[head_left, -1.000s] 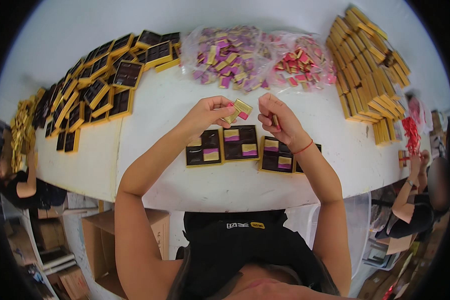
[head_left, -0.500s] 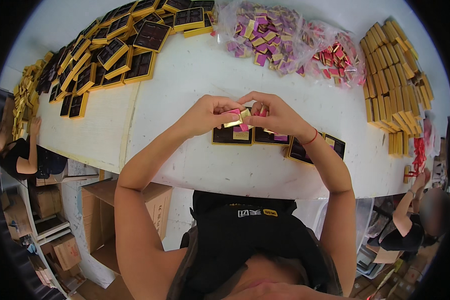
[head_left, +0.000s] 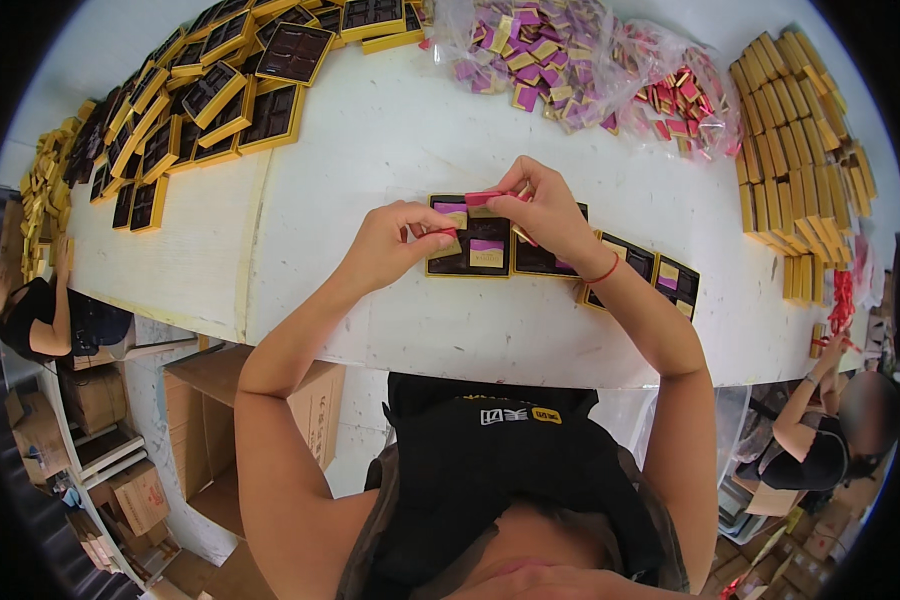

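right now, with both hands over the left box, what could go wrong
The right hand pinches a red-and-gold piece and seems to have a spare piece tucked lower, which could slip out if the fingers open.

The left hand holds an angled piece, so it might catch on a divider in the box.

This area is a packing workshop. A long white bench (head_left: pixel 360 150) carries a row of partly filled boxes (head_left: pixel 537 260), a far-left heap of open boxes (head_left: pixel 210 95), clear bags of wrapped pieces (head_left: pixel 540 65) and far-right stacks of gold boxes (head_left: pixel 785 150). Co-workers occupy the left (head_left: pixel 35 315) and right (head_left: pixel 815 455) ends. Near left, a cardboard carton (head_left: pixel 310 420) and loaded shelving (head_left: pixel 115 458) stand below bench height.
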Demonstrator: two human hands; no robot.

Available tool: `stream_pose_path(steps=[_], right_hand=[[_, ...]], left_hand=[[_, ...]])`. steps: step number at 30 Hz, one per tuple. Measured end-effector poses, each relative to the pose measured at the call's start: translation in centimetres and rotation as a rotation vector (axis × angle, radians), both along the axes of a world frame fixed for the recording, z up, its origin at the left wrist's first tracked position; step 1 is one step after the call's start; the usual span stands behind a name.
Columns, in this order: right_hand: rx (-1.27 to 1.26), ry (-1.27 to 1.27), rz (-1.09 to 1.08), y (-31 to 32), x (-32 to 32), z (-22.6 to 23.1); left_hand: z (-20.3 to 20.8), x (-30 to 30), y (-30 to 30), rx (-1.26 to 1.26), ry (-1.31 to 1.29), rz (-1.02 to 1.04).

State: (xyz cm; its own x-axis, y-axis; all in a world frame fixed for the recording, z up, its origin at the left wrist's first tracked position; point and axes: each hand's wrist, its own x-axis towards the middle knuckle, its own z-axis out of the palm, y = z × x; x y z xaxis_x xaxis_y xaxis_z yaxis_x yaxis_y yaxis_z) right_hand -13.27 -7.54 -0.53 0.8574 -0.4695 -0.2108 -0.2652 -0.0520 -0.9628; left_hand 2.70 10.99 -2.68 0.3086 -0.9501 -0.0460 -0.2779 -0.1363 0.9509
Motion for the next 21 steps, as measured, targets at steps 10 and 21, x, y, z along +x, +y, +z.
stream_pose_path(steps=[10, 21], right_hand=[[-0.558, -0.119, 0.241, -0.5, -1.0, -0.4], [-1.030, -0.043, 0.337, -0.2, -1.0, 0.1]], left_hand=[[-0.1, -0.6, 0.1, 0.029, 0.044, 0.043], [-1.5, -3.4, 1.6, -0.133, 0.088, 0.256]])
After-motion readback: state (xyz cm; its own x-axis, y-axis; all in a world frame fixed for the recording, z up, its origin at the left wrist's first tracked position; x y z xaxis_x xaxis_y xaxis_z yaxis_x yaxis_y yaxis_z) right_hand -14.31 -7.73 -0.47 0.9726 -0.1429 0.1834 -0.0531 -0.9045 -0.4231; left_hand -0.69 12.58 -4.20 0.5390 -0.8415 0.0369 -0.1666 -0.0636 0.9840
